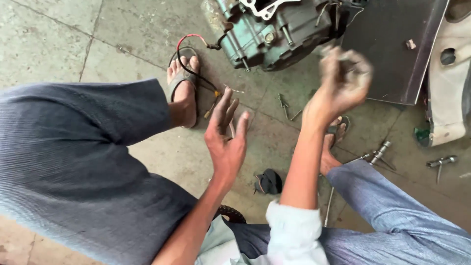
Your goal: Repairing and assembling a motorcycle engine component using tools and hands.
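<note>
I sit low over a concrete floor with my knees apart. My left hand (226, 137) hangs over the floor between my legs, fingers spread, holding nothing. My right hand (343, 81) is raised and blurred, its fingers curled; whether something small sits in them I cannot tell. A greenish engine block (274, 29) with a white gasket on top stands beyond both hands, and a red and black wire (194, 59) trails from it past my left foot.
A dark metal plate (392, 44) lies at the right rear beside a pale body panel (454, 98). Socket tools (380, 153) and a T-shaped wrench (441, 162) lie at right. Bolts (283, 104) and a small black part (268, 181) rest on the floor.
</note>
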